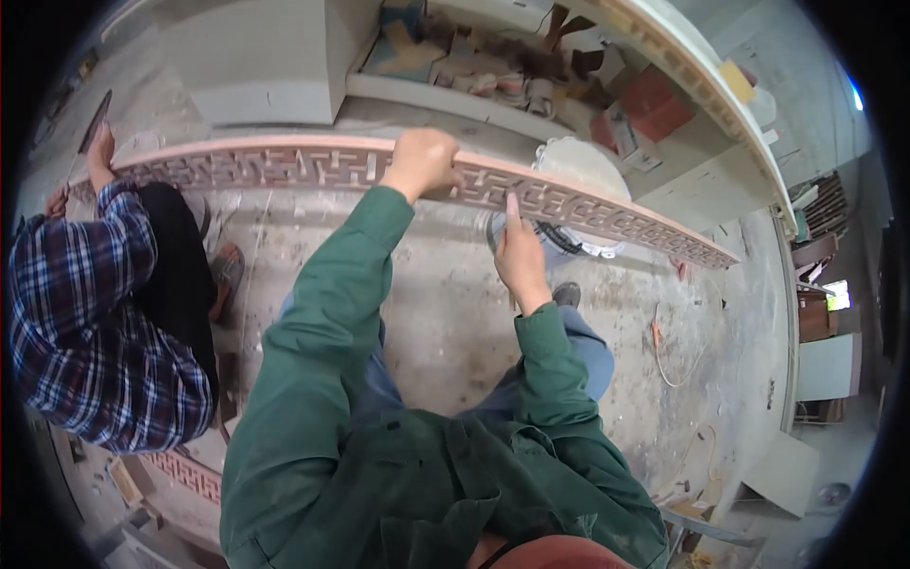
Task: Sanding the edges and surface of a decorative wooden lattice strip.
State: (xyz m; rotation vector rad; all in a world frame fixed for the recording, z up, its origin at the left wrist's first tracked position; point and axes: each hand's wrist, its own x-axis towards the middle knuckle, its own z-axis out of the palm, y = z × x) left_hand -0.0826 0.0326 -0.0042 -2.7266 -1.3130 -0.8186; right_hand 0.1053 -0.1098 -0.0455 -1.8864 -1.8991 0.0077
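Observation:
A long, narrow reddish wooden fretwork panel (256, 163) with a cut-out geometric pattern stretches across in front of me, sloping down to the right. My left hand (424, 163) is closed over its upper edge near the middle. Lower and to the right, my right hand (523, 258) is closed just below the panel, one finger or thumb pointing up at the pattern. A thin piece shows under that fist, but its kind is unclear. Behind the panel stands a round, whitish, dusty surface (580, 169), partly covered by the fretwork.
A co-worker in a plaid shirt (104, 313) crouches at the left beside the panel's end, a hand holding a dark, narrow tool (97, 119). White cabinets (256, 66) stand ahead, with clutter on a shelf. A cable (664, 365) lies on the floor. Another fretwork piece (185, 474) lies lower left.

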